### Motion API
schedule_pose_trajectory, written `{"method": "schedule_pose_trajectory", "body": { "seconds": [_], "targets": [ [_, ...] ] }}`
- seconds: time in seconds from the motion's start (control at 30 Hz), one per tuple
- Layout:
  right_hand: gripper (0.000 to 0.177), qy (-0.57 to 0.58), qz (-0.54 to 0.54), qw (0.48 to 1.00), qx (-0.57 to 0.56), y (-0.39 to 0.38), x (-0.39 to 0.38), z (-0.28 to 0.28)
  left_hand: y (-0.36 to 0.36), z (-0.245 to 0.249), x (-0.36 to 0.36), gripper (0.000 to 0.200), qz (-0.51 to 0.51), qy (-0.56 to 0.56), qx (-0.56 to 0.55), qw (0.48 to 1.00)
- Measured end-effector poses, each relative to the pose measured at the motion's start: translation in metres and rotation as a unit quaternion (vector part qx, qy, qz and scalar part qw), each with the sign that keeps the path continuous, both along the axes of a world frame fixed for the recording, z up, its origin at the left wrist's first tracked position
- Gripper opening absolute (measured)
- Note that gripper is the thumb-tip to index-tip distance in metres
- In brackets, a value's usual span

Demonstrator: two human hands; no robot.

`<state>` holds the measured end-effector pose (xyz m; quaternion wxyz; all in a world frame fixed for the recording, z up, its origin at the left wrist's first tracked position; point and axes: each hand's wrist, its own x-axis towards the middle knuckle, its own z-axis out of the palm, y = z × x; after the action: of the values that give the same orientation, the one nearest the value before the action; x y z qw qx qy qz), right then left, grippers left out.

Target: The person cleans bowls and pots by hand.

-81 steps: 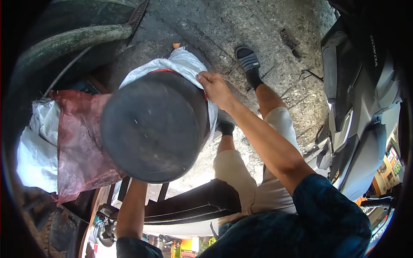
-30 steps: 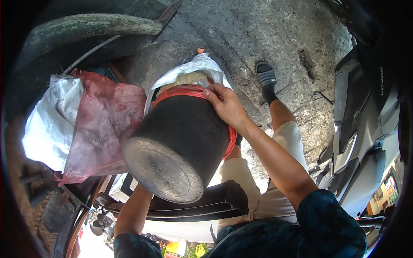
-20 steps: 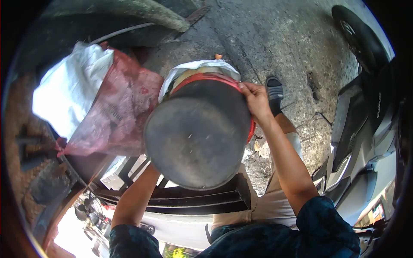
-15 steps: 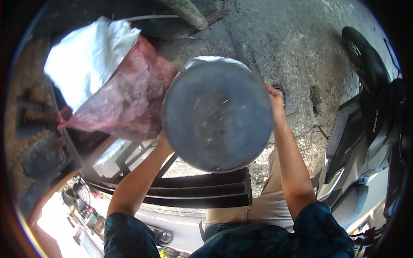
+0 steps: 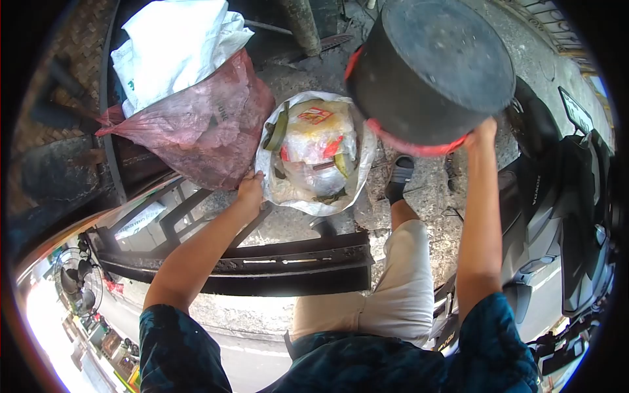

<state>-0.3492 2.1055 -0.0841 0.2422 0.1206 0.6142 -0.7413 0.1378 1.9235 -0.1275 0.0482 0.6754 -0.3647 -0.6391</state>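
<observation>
My left hand (image 5: 251, 188) grips the rim of a white sack (image 5: 368, 167), its fingers closed on the edge. The sack's mouth is open and holds clear plastic, red-and-yellow wrappers and green strips. On the right, my right hand (image 5: 483, 133) holds a black bucket (image 5: 409, 85) by its red rim. The bucket is tilted, its round bottom facing up and toward me, and hangs over the upper right side of the sack; its inside is hidden. A pink sack (image 5: 209, 124) with a white sack (image 5: 170, 49) on top sits left of the open sack.
A dark metal bench frame (image 5: 295, 262) runs in front of my legs. A motorcycle (image 5: 544, 203) stands at the right, and a fan (image 5: 78, 278) is at the lower left. My sandalled foot (image 5: 400, 177) is on the rough concrete. A post (image 5: 301, 26) rises at the top.
The bucket has moved up and right from over the sack, uncovering its contents. My left hand has left the bucket and now holds the sack's rim.
</observation>
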Motion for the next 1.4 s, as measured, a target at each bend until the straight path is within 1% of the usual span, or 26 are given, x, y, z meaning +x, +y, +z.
{"method": "schedule_pose_trajectory", "body": {
  "seconds": [0.03,0.1,0.13,0.2,0.3,0.37,0.43,0.47,0.5,0.6,0.63,0.73,0.83,0.9,0.93,0.97,1.0,1.03,1.07,1.1,1.17,1.2,1.23,1.3,1.37,1.4],
  "targets": [
    [0.036,0.024,-0.011,0.998,0.061,-0.004,-0.021,0.008,0.0,0.001,0.001,0.04,0.006,-0.001,0.012,1.0],
    [0.036,0.143,-0.02,0.983,0.11,0.004,-0.08,-0.028,-0.002,0.0,0.001,0.042,0.005,0.002,0.026,1.0],
    [0.036,0.146,-0.025,0.983,0.112,-0.001,-0.089,-0.027,-0.002,0.0,0.002,0.044,0.013,-0.005,0.031,0.999],
    [0.036,0.299,-0.014,0.885,0.357,-0.014,-0.104,-0.031,-0.005,0.0,0.007,0.045,0.017,-0.012,0.034,0.999],
    [0.036,0.366,0.042,0.773,0.517,-0.037,-0.119,-0.068,-0.003,0.0,0.01,0.044,-0.006,-0.047,0.029,0.998],
    [0.035,0.346,0.06,0.779,0.519,-0.051,-0.114,-0.099,-0.003,0.016,0.002,0.041,-0.018,-0.028,0.049,0.998],
    [0.032,0.401,0.143,0.726,0.541,-0.054,-0.108,-0.135,-0.001,0.022,-0.005,0.035,0.002,-0.028,0.05,0.998],
    [0.029,0.467,0.161,0.679,0.542,-0.048,-0.108,-0.17,0.001,0.025,-0.009,0.03,0.018,-0.018,0.051,0.998],
    [0.029,0.461,0.168,0.682,0.542,-0.044,-0.101,-0.189,0.002,0.031,-0.014,0.03,0.02,-0.028,0.054,0.998],
    [0.024,0.489,0.268,0.534,0.635,-0.012,-0.081,-0.233,0.004,0.04,-0.028,0.03,0.019,-0.054,0.055,0.997],
    [0.024,0.487,0.269,0.534,0.637,-0.003,-0.076,-0.242,0.005,0.041,-0.028,0.031,0.022,-0.045,0.047,0.998],
    [0.028,0.481,0.362,0.435,0.669,0.02,-0.066,-0.256,0.006,0.034,-0.026,0.032,0.032,-0.021,0.023,0.999],
    [0.039,0.508,0.315,0.424,0.681,0.034,-0.036,-0.25,0.011,0.017,-0.019,0.033,0.056,0.022,-0.011,0.998],
    [0.052,0.553,0.283,0.545,0.563,0.03,0.003,-0.242,0.011,0.011,-0.022,0.033,0.07,0.055,-0.027,0.996],
    [0.065,0.53,0.29,0.66,0.446,0.013,0.022,-0.227,0.012,0.012,-0.028,0.034,0.072,0.029,-0.037,0.996],
    [0.074,0.228,0.359,0.874,0.237,-0.015,0.052,-0.148,0.013,0.014,-0.034,0.034,0.074,0.003,-0.046,0.996],
    [0.077,0.102,0.365,0.896,0.23,-0.024,0.074,-0.152,0.013,0.018,-0.044,0.034,0.07,0.011,-0.041,0.997],
    [0.079,0.06,0.361,0.904,0.22,-0.036,0.1,-0.133,0.012,0.025,-0.054,0.036,0.096,0.02,-0.028,0.995],
    [0.078,0.125,0.366,0.901,0.194,-0.04,0.122,-0.144,0.012,0.029,-0.061,0.038,0.122,0.028,-0.016,0.992],
    [0.072,0.148,0.448,0.851,0.229,-0.051,0.13,-0.128,0.011,0.017,-0.056,0.038,0.119,0.034,-0.014,0.992],
    [0.054,0.112,0.461,0.819,0.323,-0.069,0.138,-0.108,0.005,-0.012,-0.028,0.042,0.094,-0.04,-0.036,0.994],
    [0.054,0.116,0.463,0.819,0.319,-0.074,0.143,-0.123,0.005,-0.004,-0.036,0.042,0.097,-0.039,-0.041,0.994],
    [0.046,-0.031,0.315,0.927,0.2,-0.079,0.149,-0.153,0.007,0.008,-0.056,0.044,0.096,-0.082,-0.037,0.991],
    [0.039,-0.178,0.153,0.97,0.064,-0.095,0.158,-0.156,0.001,0.01,-0.063,0.046,0.099,-0.125,-0.036,0.987],
    [0.034,-0.02,0.236,0.965,0.113,-0.12,0.166,-0.122,-0.008,-0.004,-0.056,0.049,0.092,-0.077,-0.031,0.992],
    [0.034,0.014,0.287,0.95,0.118,-0.114,0.166,-0.114,-0.011,0.008,-0.053,0.049,0.098,-0.08,-0.034,0.991]
  ]
}}
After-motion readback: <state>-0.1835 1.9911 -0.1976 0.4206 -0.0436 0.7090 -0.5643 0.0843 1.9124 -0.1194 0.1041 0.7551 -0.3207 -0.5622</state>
